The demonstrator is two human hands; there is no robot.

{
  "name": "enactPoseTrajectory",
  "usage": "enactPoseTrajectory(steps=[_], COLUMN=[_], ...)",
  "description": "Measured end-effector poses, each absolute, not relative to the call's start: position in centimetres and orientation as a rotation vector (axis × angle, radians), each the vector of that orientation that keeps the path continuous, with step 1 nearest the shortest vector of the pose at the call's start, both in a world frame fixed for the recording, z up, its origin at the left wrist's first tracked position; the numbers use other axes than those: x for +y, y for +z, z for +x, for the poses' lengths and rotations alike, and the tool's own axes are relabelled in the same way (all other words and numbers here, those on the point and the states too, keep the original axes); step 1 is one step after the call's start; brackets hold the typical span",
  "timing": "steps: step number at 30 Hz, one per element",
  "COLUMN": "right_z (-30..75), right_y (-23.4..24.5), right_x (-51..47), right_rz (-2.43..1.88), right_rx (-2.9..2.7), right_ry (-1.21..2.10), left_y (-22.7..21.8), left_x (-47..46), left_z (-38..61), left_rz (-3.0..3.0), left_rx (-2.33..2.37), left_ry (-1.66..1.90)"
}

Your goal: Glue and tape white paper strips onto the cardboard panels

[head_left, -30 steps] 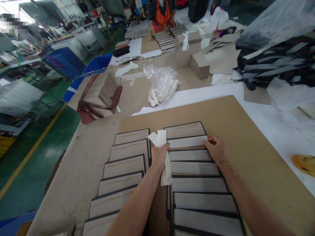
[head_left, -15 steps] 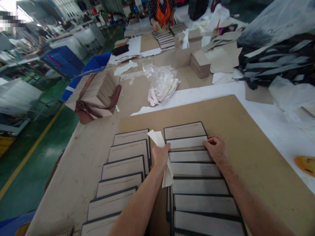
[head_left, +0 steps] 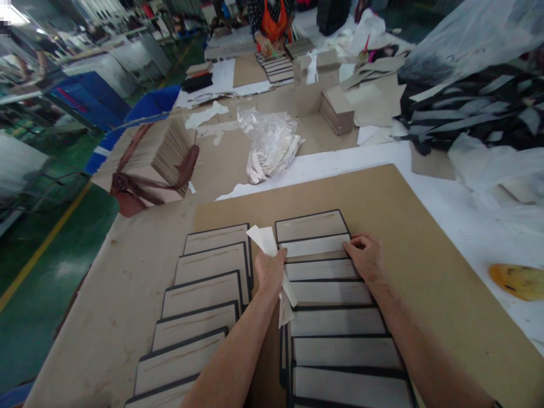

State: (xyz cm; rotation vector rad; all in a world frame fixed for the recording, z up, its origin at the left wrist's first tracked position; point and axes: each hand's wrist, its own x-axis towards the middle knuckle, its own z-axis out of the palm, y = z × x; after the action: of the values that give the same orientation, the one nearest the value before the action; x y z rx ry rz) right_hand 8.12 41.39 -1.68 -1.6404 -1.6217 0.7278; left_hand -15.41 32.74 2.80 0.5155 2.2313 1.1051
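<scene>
Two rows of overlapping grey cards with black borders lie on a brown cardboard sheet (head_left: 408, 238). My left hand (head_left: 268, 270) is closed around several white paper strips (head_left: 264, 241) between the rows. The strips stick out above and below my fist. My right hand (head_left: 362, 258) rests on the right row (head_left: 331, 294), its fingers pinching the right end of a white strip (head_left: 314, 247) that lies across the second card from the top. The left row (head_left: 204, 294) lies untouched beside my left arm.
A clear bag of white strips (head_left: 272, 147) and a strapped bundle of brown cards (head_left: 153, 164) lie beyond the sheet. Stacked cards (head_left: 338, 110), black and grey material (head_left: 467, 113) and plastic film are at the back right. A person in an orange apron (head_left: 272, 22) works at the far end.
Both hands stay almost where they were on the cards. The strip bundle in my left hand has tilted slightly left. The view has shifted a little to the right.
</scene>
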Motion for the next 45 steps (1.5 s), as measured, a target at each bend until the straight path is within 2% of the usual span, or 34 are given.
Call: enactPoseTrajectory(steps=[16,28,32,36,38,42,45], right_z=[7.5,8.9,8.9,8.8,7.9,4.2,1.7], right_y=[-1.1,-1.4,-0.9,1.4,3.3,6.9,7.9], right_x=[42.1,43.7,43.8,42.8,41.5,38.5,37.4], right_rz=[-1.799,-1.840,-1.794,-1.788,-1.706,-1.350,-1.232], right_rx=[-1.681,-1.547,-1.568,-1.500,-1.504,-1.555,-1.548], right_ry=[0.636,0.814,0.791,0.706,0.816,1.537,1.720], left_y=[2.8,2.1,3.4,6.6,8.2,10.0,10.2], left_x=[33.3,33.6,33.1,30.9,29.5,27.8,27.7], left_z=[-15.3,-16.2,-16.7,-17.1,-16.6,-14.3,-12.6], left_rz=[0.633,0.564,0.496,0.443,0.410,0.311,0.310], left_rx=[2.376,2.290,2.213,2.121,1.957,1.544,1.525], left_ry=[0.961,0.993,1.067,1.166,1.181,1.132,1.059])
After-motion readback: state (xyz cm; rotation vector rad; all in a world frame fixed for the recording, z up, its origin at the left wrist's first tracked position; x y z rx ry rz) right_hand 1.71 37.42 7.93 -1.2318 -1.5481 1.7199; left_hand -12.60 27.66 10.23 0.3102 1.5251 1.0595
